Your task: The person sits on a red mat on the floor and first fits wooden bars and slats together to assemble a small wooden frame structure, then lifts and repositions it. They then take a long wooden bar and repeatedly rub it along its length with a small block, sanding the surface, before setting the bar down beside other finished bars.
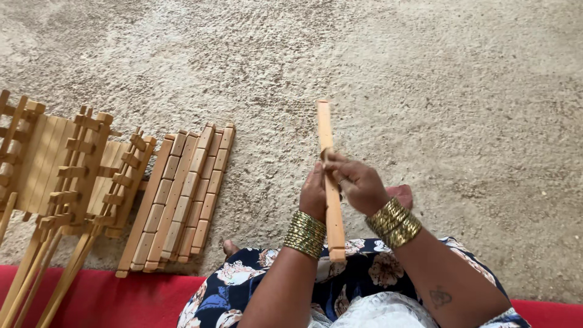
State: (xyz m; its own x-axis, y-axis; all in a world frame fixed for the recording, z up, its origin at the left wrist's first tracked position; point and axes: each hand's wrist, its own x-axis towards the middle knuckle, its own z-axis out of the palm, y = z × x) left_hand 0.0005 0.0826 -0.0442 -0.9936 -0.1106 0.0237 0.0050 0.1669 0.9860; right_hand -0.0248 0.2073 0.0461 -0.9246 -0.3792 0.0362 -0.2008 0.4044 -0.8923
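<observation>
A long notched wooden stick point(325, 126) points away from me over the sandy ground, its near end above my lap. My left hand point(313, 195) grips it from the left side. My right hand point(356, 180) closes on it from the right, fingers wrapped over the middle of the stick. Both wrists wear stacks of gold bangles. What my right fingers press on the stick is hidden.
A row of notched wooden sticks point(177, 197) lies on the ground to my left. Further left are assembled wooden folding pieces point(67, 176). A red mat point(121, 300) runs along the bottom edge. Rough sandy ground point(425, 79) spreads ahead.
</observation>
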